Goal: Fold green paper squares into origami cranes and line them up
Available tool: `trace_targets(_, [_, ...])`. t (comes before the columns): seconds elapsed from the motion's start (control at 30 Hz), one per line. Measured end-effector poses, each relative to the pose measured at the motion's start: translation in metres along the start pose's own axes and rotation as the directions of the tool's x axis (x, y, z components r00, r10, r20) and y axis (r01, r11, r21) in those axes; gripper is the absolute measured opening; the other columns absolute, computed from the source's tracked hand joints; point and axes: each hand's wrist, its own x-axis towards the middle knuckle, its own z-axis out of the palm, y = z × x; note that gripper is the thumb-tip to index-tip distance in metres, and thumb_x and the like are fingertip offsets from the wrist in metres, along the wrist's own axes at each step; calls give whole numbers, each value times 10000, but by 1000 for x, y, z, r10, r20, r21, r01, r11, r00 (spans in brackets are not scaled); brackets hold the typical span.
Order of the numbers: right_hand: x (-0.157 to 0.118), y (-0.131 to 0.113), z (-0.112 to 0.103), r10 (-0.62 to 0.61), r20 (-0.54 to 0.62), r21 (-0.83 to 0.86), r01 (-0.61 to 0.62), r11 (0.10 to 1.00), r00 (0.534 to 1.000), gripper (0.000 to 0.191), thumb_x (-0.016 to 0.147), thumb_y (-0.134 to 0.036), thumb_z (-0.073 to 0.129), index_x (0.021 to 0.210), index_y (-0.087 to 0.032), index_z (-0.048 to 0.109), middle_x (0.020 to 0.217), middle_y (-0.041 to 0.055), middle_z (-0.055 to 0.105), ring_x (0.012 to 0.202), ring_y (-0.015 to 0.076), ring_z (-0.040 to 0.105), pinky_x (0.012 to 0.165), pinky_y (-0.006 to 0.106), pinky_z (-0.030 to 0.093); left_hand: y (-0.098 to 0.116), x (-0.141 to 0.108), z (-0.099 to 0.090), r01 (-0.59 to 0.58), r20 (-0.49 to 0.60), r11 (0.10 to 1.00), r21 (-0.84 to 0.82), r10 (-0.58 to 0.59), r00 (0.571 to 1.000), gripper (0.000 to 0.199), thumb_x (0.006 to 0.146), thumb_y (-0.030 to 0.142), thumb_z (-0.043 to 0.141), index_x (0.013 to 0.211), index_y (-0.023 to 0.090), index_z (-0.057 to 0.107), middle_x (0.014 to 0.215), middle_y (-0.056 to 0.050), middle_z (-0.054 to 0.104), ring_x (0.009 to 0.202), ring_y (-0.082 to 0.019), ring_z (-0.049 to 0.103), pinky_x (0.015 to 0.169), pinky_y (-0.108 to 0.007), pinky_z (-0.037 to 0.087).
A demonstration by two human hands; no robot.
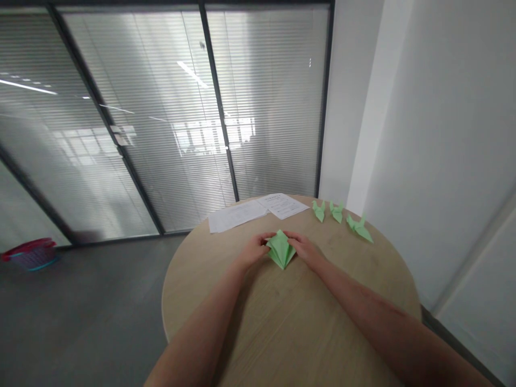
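A creased green paper [281,250], roughly diamond-shaped with folds meeting at its lower point, lies on the round wooden table [282,322]. On its left edge, my left hand [257,249] grips the paper between thumb and fingers. Opposite, my right hand [303,248] holds the right side, its fingers on the upper right edge. The underside of the paper and some fingertips are hidden.
Three folded green paper birds [318,210] [336,212] [360,228] stand at the table's back right. Printed white sheets [237,215] lie at the back edge. A red-rimmed basket [34,254] is on the floor at far left. Behind are glass panels with blinds.
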Motion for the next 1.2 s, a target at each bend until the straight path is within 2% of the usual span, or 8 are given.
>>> trace_targets(0.17, [-1,-1,2,9,69,32,-11,999,998,506,805,-193,593,1287,-301,703,1244,5,750,1112,256,705,1003,407,544,2,0,0,20,-15,1000,-10,-20,1000,592,620,-1,543,1165,113,744,1118,-129,778,921,-254,711,917,-389,542])
trace_targets(0.33, [-1,5,2,-43,79,33,41,999,996,565,772,-177,666,1326,-282,680,1334,25,707,1184,260,677,1025,404,537,-2,0,0,14,-43,997,80,-11,999,467,703,53,541,1105,95,773,1048,-125,784,891,-249,688,888,-382,536])
trace_targets(0.53, [-3,7,1,11,110,-16,-10,1000,994,688,775,-213,713,1449,-274,586,1263,43,736,1055,256,715,846,362,612,-11,4,-2,39,-54,993,111,-33,998,532,670,73,528,1135,146,776,1052,-111,783,912,-244,695,897,-368,532])
trace_targets(0.63, [-4,6,0,-29,107,-51,35,998,994,707,750,-190,739,1439,-268,598,1315,48,713,1139,264,688,946,394,585,-13,4,-3,58,-56,993,100,-52,997,561,665,78,522,1162,160,770,1019,-103,783,917,-247,695,879,-357,536])
trace_targets(0.77, [-3,6,-1,-110,115,-49,116,992,987,749,724,-184,763,1450,-238,586,1465,73,613,1307,267,598,1121,439,471,-13,3,-4,82,-69,995,54,-78,995,569,675,65,524,1188,141,757,1044,-99,772,921,-232,687,881,-345,531])
trace_targets(0.97, [-3,6,-2,-137,149,-55,146,988,979,802,699,-194,777,1472,-202,564,1496,97,583,1363,284,547,1209,465,352,-16,4,-6,135,-39,988,-76,-138,990,608,651,16,513,1208,113,737,1020,-88,760,907,-206,665,850,-318,519])
trace_targets(1.07, [-2,7,-1,-133,169,-20,138,990,977,751,720,-148,676,1459,-237,576,1458,64,619,1264,278,613,1111,448,463,-16,4,-6,153,-34,981,-118,-158,987,611,647,15,509,1203,121,738,1014,-76,755,894,-197,658,829,-307,514])
trace_targets(1.2, [-2,8,2,-73,179,35,68,997,981,697,757,-145,555,1442,-273,591,1329,37,703,1006,243,697,830,360,580,-14,2,-5,153,-23,978,-142,-158,987,595,664,30,511,1207,117,739,1046,-90,753,884,-198,655,820,-313,512])
